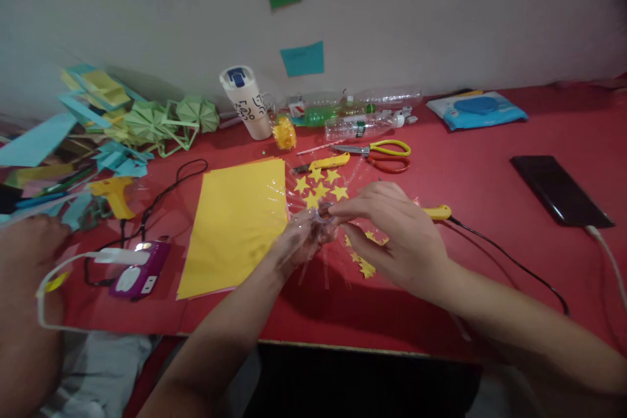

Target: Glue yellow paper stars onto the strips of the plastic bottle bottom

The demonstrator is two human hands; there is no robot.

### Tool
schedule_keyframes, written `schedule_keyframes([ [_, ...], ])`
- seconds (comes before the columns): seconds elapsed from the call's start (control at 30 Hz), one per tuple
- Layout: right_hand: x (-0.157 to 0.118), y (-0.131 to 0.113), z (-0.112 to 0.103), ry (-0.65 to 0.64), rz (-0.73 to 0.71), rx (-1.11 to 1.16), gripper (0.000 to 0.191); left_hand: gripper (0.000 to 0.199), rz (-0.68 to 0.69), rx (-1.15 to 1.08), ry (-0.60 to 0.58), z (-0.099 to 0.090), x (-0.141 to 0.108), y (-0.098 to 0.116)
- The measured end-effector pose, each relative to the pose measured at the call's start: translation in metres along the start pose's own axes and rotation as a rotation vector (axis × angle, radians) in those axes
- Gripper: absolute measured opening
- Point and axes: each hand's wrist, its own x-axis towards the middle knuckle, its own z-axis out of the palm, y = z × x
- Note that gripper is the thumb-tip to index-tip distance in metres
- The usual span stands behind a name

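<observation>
My left hand (301, 235) is closed around a clear cut plastic bottle (324, 210), whose thin strips fan outward over the table. From the right, the fingertips of my right hand (396, 228) pinch at the bottle's middle; whether something small sits between them is hidden. Several yellow paper stars (320, 191) lie just beyond my hands, with more star pieces (366, 268) under my right hand. Behind the stars rest a yellow box cutter (330, 162) and scissors (389, 148). A stack of yellow paper (235, 222) lies beside my left forearm.
A yellow-handled corded tool (437, 212) lies right of my right hand; a phone (558, 191) is farther right. Bottles (360, 125), a tumbler (247, 104) and wipes (477, 110) line the wall. Leftward are a glue gun (115, 194), purple power adapter (142, 269) and another person's arm (29, 274).
</observation>
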Motion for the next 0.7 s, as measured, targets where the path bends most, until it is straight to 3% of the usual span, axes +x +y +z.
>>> schedule_keyframes([
  [0.27, -0.0009, 0.0016, -0.0004, 0.020, -0.014, 0.062, 0.013, 0.018, -0.034, -0.022, -0.005, 0.0025, 0.0015, 0.0021],
  [0.53, -0.0020, 0.0025, -0.0014, 0.013, -0.070, 0.064, 0.012, 0.032, -0.116, -0.071, 0.102, 0.0092, 0.0029, 0.0060],
  [0.7, -0.0040, 0.0019, 0.0011, 0.027, -0.130, -0.018, 0.015, 0.025, -0.111, -0.035, 0.152, 0.0079, 0.0058, 0.0033],
])
